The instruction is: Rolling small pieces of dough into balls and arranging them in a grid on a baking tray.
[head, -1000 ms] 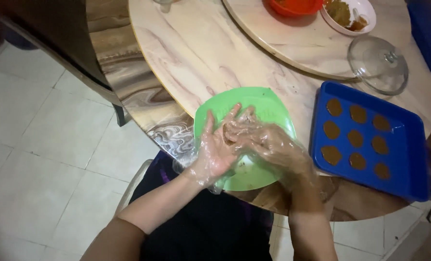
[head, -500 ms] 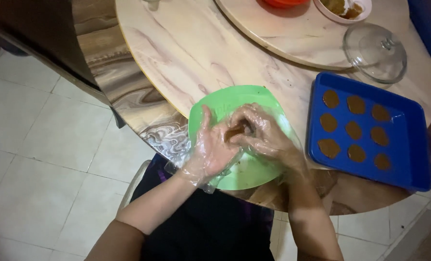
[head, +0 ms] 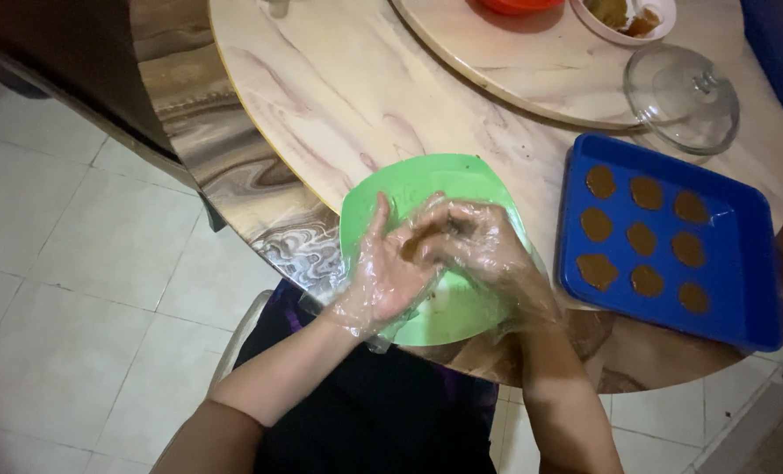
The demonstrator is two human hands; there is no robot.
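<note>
Single head view, looking steeply down, close over table edge (head: 259, 219) and lap.

Clear crinkled plastic gloves cover both hands; forearms bare; dark clothing.
</note>
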